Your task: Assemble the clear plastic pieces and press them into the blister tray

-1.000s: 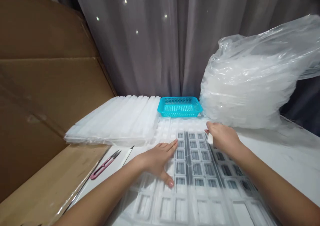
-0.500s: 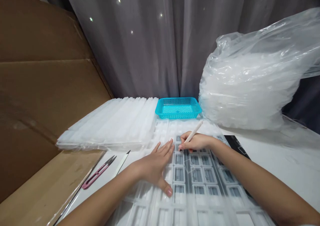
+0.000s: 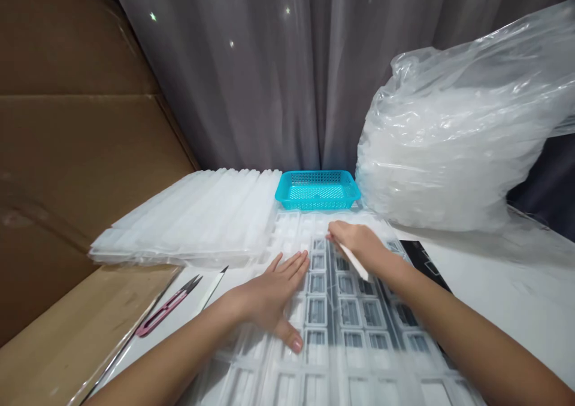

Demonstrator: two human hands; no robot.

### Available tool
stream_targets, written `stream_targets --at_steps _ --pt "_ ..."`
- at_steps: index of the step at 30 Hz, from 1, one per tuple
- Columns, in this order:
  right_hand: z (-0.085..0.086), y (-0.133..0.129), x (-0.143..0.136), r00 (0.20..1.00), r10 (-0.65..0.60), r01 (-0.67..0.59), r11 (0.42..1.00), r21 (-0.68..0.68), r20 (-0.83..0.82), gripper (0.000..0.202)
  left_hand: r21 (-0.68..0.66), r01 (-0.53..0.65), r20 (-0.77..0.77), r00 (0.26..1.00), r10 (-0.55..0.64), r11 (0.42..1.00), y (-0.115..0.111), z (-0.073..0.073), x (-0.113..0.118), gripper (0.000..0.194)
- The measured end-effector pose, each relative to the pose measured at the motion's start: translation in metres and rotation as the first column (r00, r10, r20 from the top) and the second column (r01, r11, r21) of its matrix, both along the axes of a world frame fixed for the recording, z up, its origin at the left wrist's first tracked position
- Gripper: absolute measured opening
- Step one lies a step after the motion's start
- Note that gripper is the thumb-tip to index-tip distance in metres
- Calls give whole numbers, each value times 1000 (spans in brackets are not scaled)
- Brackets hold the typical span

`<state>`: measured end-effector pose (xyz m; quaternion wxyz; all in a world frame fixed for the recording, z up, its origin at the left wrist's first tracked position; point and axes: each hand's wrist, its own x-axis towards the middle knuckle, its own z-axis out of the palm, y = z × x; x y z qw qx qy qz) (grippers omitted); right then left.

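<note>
- While your left hand [image 3: 268,295] lies open on windowed plastic [image 3: 315,358], lower centre, your right hand [image 3: 362,244] grips a white pen-like tool [image 3: 354,261].
- Progress is unclear.

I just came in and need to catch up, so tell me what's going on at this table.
A person presses the left hand, fingers spread, on clear sheets with rows of molded windows. The right hand holds a white tool over them. A dark sheet lies partly under them. Scissors lie to the left, and a blue basket stands behind.
</note>
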<state>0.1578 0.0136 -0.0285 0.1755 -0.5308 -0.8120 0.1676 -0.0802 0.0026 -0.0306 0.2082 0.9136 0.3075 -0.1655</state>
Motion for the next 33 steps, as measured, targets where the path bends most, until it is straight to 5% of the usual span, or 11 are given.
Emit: stream_targets --at_steps 4,11,15,19,26,30,33 --pt "16 7 24 990 -121 121 993 1 79 7 2 1 -9 1000 -1 1000 0 0 0 135" --pt "-4 42 1 975 190 -216 932 -291 -116 28 -11 -9 18 1000 9 1000 1 0 0 134" --pt "-20 56 -7 949 229 -297 884 -363 -217 29 -30 -18 42 999 19 999 0 0 -1 135" --pt "-22 54 -5 946 232 -299 893 -337 -224 30 -36 -11 42 999 13 999 -1 1 0 135" --pt "-3 32 -12 996 68 -70 997 -33 -61 12 -39 -20 65 998 22 999 -2 1 0 134" --pt "23 33 16 983 -183 184 977 107 -15 10 -46 -24 73 997 27 999 -2 1 -1 134" --pt "38 41 35 963 -269 271 959 83 -36 8 -53 -26 66 997 29 998 -1 0 0 136"
